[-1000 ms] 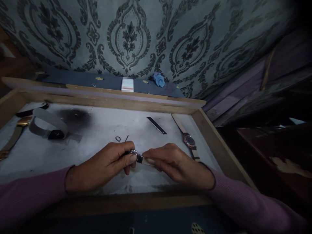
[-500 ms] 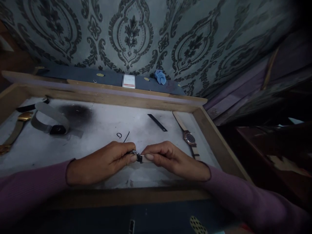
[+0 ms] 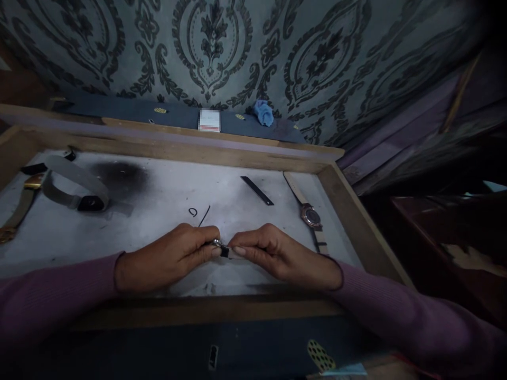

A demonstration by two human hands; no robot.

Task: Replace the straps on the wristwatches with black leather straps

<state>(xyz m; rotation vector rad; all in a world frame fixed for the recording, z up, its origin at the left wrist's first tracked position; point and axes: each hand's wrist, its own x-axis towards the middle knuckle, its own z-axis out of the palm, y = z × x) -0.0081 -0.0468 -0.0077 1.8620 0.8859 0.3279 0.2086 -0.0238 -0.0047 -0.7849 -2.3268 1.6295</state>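
Observation:
Over the front of a shallow tray, my left hand (image 3: 174, 258) pinches a wristwatch (image 3: 217, 243), with only its shiny metal edge and a bit of black strap (image 3: 224, 252) showing. My right hand (image 3: 281, 253) is closed opposite it, thumb against forefinger, on a thin metal piece (image 3: 229, 247) that touches the watch. A pale strip (image 3: 233, 255) shows just below the right fingertips; what it belongs to is hidden. Beyond the hands lie a small black loop (image 3: 193, 212) and a thin black stick (image 3: 204, 215).
The wooden-rimmed tray (image 3: 222, 158) has a white floor. Right of the hands lies a brown-strapped watch (image 3: 311, 215), near a black strap piece (image 3: 257, 190). At left are a grey-banded watch (image 3: 93, 202) and a gold watch (image 3: 32, 182). A blue cloth (image 3: 263, 113) lies behind.
The view has tipped down a little, so the tray sits higher in the picture. Both hands keep their grips, with the fingertips shifted only slightly.

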